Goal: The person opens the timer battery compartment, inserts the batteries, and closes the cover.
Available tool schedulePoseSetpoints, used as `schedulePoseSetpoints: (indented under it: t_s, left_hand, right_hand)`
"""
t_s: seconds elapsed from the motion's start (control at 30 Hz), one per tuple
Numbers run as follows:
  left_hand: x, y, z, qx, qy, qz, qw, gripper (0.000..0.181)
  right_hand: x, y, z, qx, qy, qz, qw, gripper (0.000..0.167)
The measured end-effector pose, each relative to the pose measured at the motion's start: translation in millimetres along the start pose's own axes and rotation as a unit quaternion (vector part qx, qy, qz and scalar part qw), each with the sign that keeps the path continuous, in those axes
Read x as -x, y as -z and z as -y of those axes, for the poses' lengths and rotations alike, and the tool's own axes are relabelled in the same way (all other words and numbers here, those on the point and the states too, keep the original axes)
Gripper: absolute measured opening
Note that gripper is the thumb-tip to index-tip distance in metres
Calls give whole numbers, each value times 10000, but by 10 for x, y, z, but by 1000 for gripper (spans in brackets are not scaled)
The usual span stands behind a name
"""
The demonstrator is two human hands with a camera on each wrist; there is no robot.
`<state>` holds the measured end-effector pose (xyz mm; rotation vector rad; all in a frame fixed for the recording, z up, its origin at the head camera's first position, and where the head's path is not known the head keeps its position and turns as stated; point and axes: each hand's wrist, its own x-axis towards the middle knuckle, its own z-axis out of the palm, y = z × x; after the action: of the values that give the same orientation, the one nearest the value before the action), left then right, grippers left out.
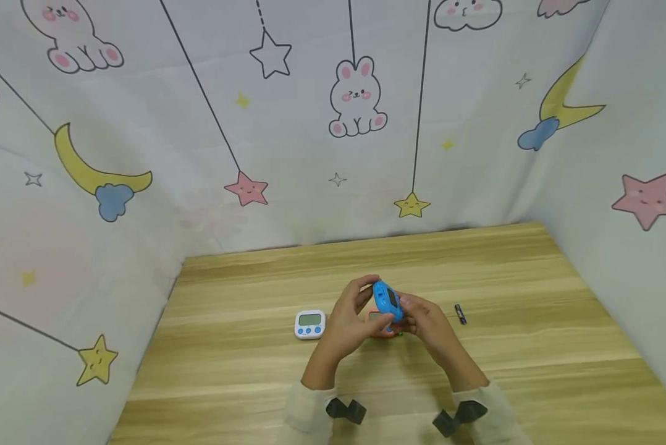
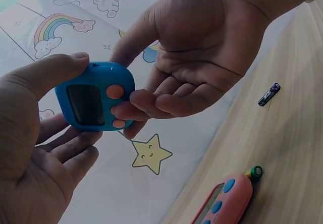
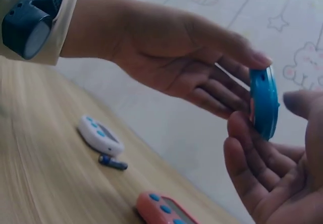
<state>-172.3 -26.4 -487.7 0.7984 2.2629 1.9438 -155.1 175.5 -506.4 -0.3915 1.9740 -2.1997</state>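
Note:
My left hand (image 1: 341, 324) holds a blue timer (image 1: 387, 301) in the air, its thumb on one edge and fingers at the opposite edge. In the left wrist view the timer (image 2: 88, 100) shows a dark screen and orange buttons. My right hand (image 1: 429, 321) has its curled fingers on the button side; in the right wrist view its thumb lies behind the timer (image 3: 264, 103), slightly apart from it. Below the hands, a pink timer (image 2: 234, 199) with blue buttons rests on the table, partly hidden in the head view. A green battery (image 2: 256, 172) touches its end.
A white timer (image 1: 310, 325) with blue buttons lies on the wooden table (image 1: 227, 371), left of the hands. Beside it is a dark battery (image 3: 112, 162) in the right wrist view. Another dark battery (image 1: 460, 314) lies to the right. Patterned cloth (image 1: 311, 142) surrounds the table's back and sides.

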Motion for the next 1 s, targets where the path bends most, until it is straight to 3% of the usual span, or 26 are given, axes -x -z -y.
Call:
schedulePoseSetpoints:
  t_s: [0.17, 0.53, 0.63, 0.77, 0.9, 1.0]
  left_hand:
    - [1, 10, 5, -216, -132, 55, 9997, 66]
    - [-9, 28, -80, -184, -89, -110, 9997, 63]
    - [-7, 37, -148, 115, 43, -67, 9999, 57]
    - [8, 56, -301, 538, 451, 38, 9975, 51]
    - [1, 41, -163, 506, 822, 64, 9953, 52]
    - [-13, 18, 20, 548, 909, 105, 9943, 54]
  right_hand:
    - [-38, 27, 10, -59, -146, -90, 9998, 50]
    - [-112, 30, 125, 316, 317, -187, 9988, 47]
    - [-100, 15, 127, 543, 255, -296, 9978, 48]
    - [-66, 5, 111, 843, 219, -396, 9954, 48]
    - [-48, 5, 98, 917, 265, -431, 9945, 45]
    - [-55, 13, 75, 974, 290, -434, 9939, 44]
